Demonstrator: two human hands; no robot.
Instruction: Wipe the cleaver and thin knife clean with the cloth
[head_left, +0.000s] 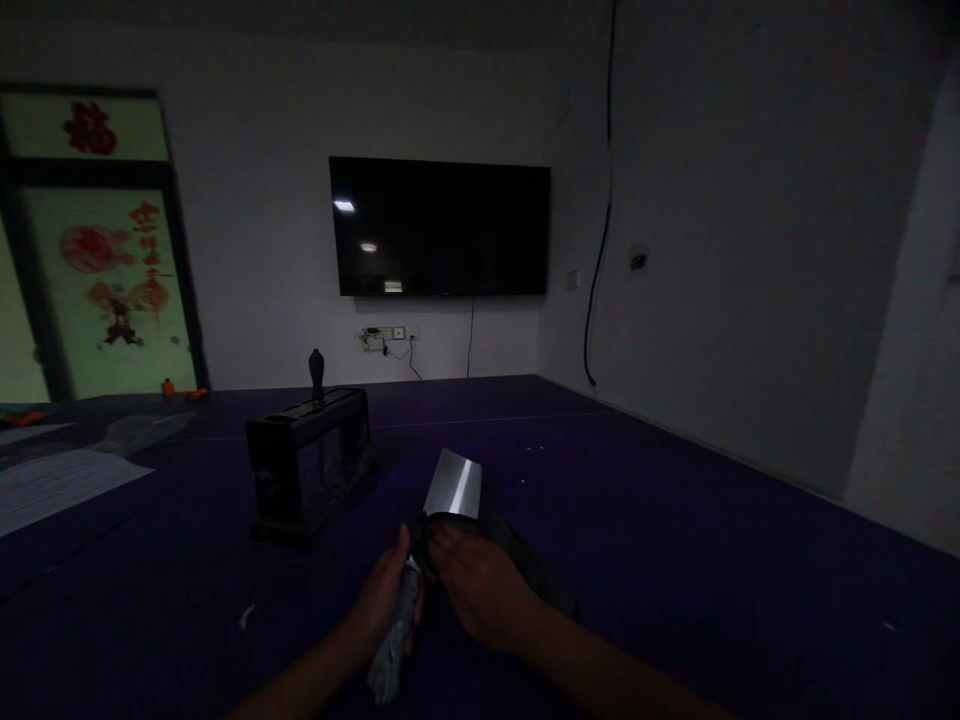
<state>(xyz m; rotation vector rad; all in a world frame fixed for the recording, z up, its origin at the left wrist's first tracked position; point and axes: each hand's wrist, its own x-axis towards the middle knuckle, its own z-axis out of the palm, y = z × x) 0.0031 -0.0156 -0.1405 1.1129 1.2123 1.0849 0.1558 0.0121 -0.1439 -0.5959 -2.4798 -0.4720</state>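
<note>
My left hand [380,592] is closed round the handle of a cleaver [454,484]. Its broad, shiny blade points away from me, and the handle looks wrapped in wrinkled clear plastic. My right hand [480,588] presses a dark cloth [531,562] against the lower part of the blade, with its fingers together. Cloth and fingers hide that part of the blade. To the left of my hands stands a black knife block [334,468] with see-through sides and one dark knife handle [316,374] sticking up from its top.
A dark blue-purple cover spreads over the table [675,580]. White paper [64,485] and a clear plastic bag [142,432] lie at the left, with small orange items [169,387] farther back. A wall-mounted television [442,228] and a hanging cable [604,230] are beyond.
</note>
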